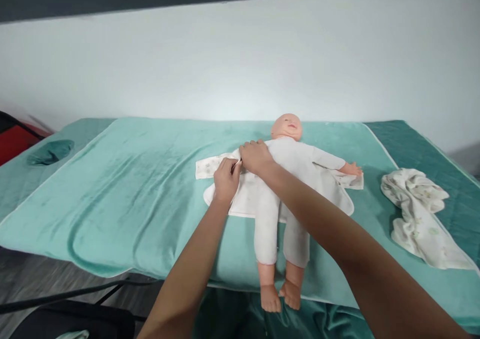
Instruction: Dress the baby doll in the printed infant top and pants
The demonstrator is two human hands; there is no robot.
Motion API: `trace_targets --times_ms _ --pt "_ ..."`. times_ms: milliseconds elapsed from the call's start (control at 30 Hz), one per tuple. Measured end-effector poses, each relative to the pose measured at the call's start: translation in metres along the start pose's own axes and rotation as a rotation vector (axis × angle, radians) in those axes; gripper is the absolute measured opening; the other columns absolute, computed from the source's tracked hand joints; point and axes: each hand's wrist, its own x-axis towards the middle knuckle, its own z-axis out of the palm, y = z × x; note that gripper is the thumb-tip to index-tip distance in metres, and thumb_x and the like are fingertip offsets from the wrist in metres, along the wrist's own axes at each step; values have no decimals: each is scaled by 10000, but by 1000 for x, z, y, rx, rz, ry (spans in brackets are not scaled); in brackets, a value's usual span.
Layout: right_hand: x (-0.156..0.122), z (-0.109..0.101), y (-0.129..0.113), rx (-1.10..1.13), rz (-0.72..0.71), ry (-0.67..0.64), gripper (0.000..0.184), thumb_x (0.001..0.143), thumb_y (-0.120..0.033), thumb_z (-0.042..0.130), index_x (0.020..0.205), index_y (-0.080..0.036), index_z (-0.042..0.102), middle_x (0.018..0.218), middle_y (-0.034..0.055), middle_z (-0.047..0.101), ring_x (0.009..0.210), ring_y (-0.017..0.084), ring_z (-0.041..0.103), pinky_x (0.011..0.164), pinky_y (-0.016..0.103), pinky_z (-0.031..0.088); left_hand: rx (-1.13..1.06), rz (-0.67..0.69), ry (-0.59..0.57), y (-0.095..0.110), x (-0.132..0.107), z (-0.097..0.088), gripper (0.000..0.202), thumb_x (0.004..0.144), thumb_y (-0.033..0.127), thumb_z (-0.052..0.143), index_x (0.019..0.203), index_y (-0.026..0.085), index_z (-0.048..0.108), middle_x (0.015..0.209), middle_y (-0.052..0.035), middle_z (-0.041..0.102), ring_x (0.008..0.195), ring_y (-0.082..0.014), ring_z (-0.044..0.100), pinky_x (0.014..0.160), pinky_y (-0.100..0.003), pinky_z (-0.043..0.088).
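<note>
A baby doll (288, 159) in a white bodysuit lies on its back on a light teal blanket (131, 194), head toward the wall, feet over the near edge. Under it lies an opened white printed garment (247, 199), spread out to both sides. My left hand (226, 179) pinches the garment's edge at the doll's left-side arm. My right hand (256, 156) rests closed over the doll's shoulder and arm right beside it, fingers curled on the fabric. The doll's arm on that side is hidden under my hands.
A crumpled white printed cloth (420, 214) lies at the right on the darker teal cover (423, 144). A small dark green cloth (50, 151) sits far left. A red object (15, 141) stands beyond the left end. The white wall runs behind.
</note>
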Motion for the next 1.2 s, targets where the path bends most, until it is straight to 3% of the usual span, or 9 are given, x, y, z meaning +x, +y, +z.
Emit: trace_targets --times_ms 100,233,400,500,567,733,867,1000,1200 --pt "-6 -8 7 24 10 42 321 1005 -334 452 1170 -123 629 1182 195 662 1108 339 593 932 464 412 22 -93 56 -4 3 0 251 1001 358 446 888 218 621 891 -51 669 854 -197 606 810 -304 435" --pt "-36 -23 43 182 106 168 369 1006 -415 466 1221 -156 617 1220 163 657 1149 339 570 971 454 418 61 -216 82 -7 3 -1 211 988 339 458 948 220 627 953 -68 695 894 -228 620 800 -325 428" --pt "-96 -17 87 300 520 501 360 997 -302 406 1249 -121 589 1227 197 621 1166 320 559 939 403 445 117 -319 31 -4 5 3 142 907 317 595 1006 217 611 1028 -73 642 925 -223 606 795 -323 432" --pt "-125 -6 97 298 750 400 417 1037 -385 314 1237 -163 604 1034 171 685 984 328 635 837 409 456 79 -332 -16 -2 7 3 98 885 308 612 877 212 592 949 -45 616 871 -199 581 793 -313 420" --pt "-136 -2 101 285 805 288 478 1044 -470 280 1263 -191 600 942 155 708 909 342 658 787 406 449 -4 -320 -29 2 9 2 127 891 292 589 798 212 556 854 -17 598 812 -179 558 778 -300 410" --pt "-140 -5 106 275 765 231 544 1038 -523 267 1377 -185 526 1001 174 727 943 359 670 775 404 450 -213 -330 49 21 18 -1 146 896 316 597 817 213 530 777 23 561 746 -143 513 735 -268 393" --pt "-141 -5 109 375 756 199 529 1027 -538 296 1306 -187 576 1020 173 729 988 372 665 811 434 459 -298 -315 -12 38 32 -1 146 906 297 592 816 206 523 782 26 535 734 -131 486 724 -265 374" --pt "-143 2 110 638 740 303 529 976 -591 421 1322 -221 571 978 121 745 1010 352 666 833 436 473 -380 -359 -81 49 44 4 198 931 288 571 780 199 480 735 36 470 687 -119 432 690 -260 352" --pt "-131 21 107 1082 543 516 547 867 -521 613 1316 -216 547 1032 73 735 861 222 679 849 398 521 -475 -367 -80 59 58 13 204 930 221 574 771 194 450 705 47 422 654 -108 383 663 -250 332"
